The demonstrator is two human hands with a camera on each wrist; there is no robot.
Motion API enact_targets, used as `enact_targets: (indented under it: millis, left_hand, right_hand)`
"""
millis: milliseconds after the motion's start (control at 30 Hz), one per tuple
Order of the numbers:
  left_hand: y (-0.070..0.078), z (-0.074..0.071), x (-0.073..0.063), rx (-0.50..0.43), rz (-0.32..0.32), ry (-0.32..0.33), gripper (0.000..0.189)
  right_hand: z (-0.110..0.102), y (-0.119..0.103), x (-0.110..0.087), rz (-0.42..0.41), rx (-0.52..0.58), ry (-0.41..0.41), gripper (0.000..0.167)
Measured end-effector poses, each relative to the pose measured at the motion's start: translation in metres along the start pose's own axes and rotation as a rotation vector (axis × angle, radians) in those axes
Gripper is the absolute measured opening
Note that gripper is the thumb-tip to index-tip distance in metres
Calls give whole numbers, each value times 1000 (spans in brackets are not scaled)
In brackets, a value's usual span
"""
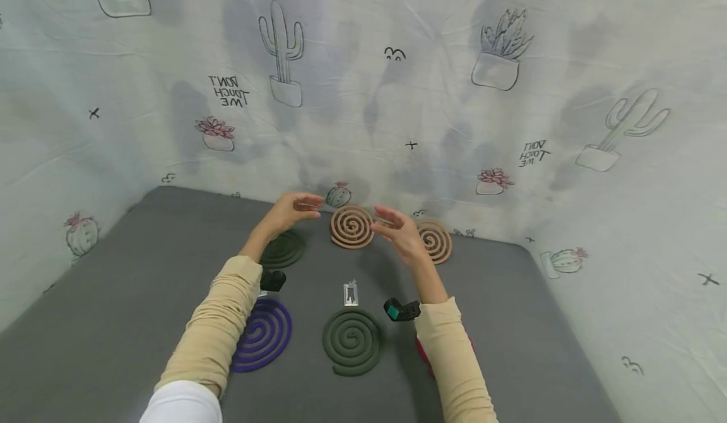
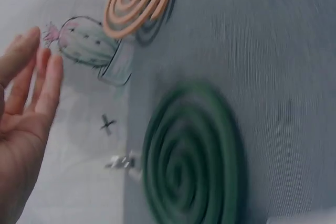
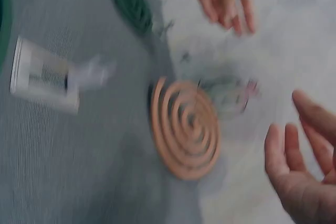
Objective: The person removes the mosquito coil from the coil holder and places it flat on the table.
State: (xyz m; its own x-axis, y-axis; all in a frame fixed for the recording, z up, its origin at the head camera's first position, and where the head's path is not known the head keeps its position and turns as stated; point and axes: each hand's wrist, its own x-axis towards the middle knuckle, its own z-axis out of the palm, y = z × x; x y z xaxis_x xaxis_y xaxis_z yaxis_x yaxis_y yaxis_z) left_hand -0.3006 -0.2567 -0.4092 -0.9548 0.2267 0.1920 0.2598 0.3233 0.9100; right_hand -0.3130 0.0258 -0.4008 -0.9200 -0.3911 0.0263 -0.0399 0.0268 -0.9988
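Note:
My left hand [image 1: 296, 209] hovers at the back of the grey table, fingers extended and loosely bent, holding nothing. Across from it is my right hand [image 1: 402, 232], also with relaxed fingers and nothing in them. An orange mosquito coil [image 1: 352, 226] lies between the two, apart from both. In the right wrist view that coil [image 3: 190, 129] shows its full spiral, slightly blurred. Beside the left forearm is a dark green coil [image 1: 283, 249], partly covered by the arm. A second orange coil [image 1: 436, 241] sits right of the right hand, partly behind it.
Nearer on the table [image 1: 511, 322] lie a purple coil [image 1: 264, 334], another green coil [image 1: 352, 342] and a red coil [image 1: 423, 350] mostly under the right sleeve. A small metal stand [image 1: 351, 293] is in the middle. Cactus-print cloth [image 1: 363, 95] rises behind the table.

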Motion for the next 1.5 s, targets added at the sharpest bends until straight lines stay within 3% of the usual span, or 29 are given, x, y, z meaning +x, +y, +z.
enact_targets:
  millis: [133, 233, 300, 467, 667, 933, 1133, 1300, 1500]
  left_hand:
    - [-8, 17, 12, -81, -8, 36, 43]
    - [-13, 27, 15, -80, -46, 89, 43]
    - [-15, 33, 16, -54, -85, 108, 44]
    - [-17, 47, 20, 48, -173, 76, 47]
    - [-23, 56, 25, 178, -249, 82, 56]
    - [-30, 64, 32, 288, -248, 88, 55]
    - [-33, 66, 35, 239, -269, 94, 56]
    - [-37, 67, 38, 245, -247, 125, 54]
    - [-37, 68, 39, 190, -267, 134, 50]
  right_hand:
    - [-17, 17, 9, -14, -44, -18, 56]
    - [-25, 28, 18, -12, -42, -44, 55]
    - [-28, 35, 22, 4, -50, -50, 55]
    - [-32, 47, 29, 40, -137, -35, 62]
    - [-27, 54, 42, 28, -271, -60, 67]
    - [-26, 61, 53, 84, -308, -31, 67]
    - [-22, 60, 54, 59, -335, -59, 63]
    - [-22, 64, 55, 80, -312, -22, 64]
    - [-26, 67, 55, 67, -335, 6, 60]
